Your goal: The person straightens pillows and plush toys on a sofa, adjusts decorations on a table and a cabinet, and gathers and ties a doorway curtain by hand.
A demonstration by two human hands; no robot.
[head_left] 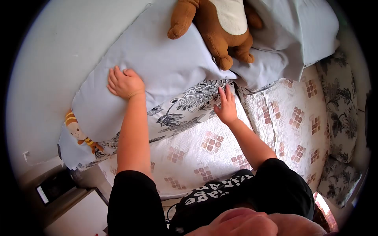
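Observation:
My left hand lies on the light grey cloth, near its left part, with fingers lightly spread and nothing held. Further right, my right hand has its fingers apart, over the edge of the black-and-white floral fabric; whether it touches the fabric is unclear. The grey cloth covers the upper part of that floral fabric. A brown plush toy with a cream belly rests on the cloth above my right hand. Below both hands spreads a white quilted cover with brown square patterns.
A small plush with a striped yellow hat sits at the left edge. Floral cushions line the right side. A pale wall rises at the left. White-topped furniture and a dark device are at the lower left.

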